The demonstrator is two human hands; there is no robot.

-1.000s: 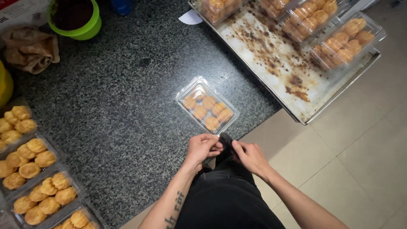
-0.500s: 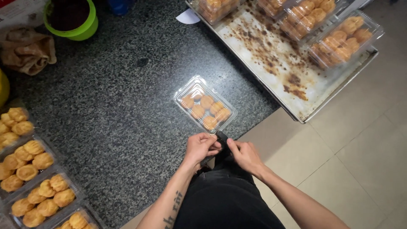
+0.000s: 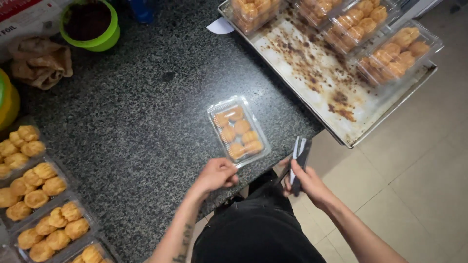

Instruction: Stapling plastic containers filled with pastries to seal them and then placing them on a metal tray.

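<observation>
Clear pastry box (image 3: pixel 239 131) near the tabletop (image 3: pixel 136 126) edge, left hand (image 3: pixel 217 174) pinching its near corner, right hand (image 3: pixel 308 181) closed around a dark stapler (image 3: pixel 298 158); likely to slip off if tugged; greasy baking tray (image 3: pixel 331 83) close right, filled boxes (image 3: pixel 44 209) left.
</observation>
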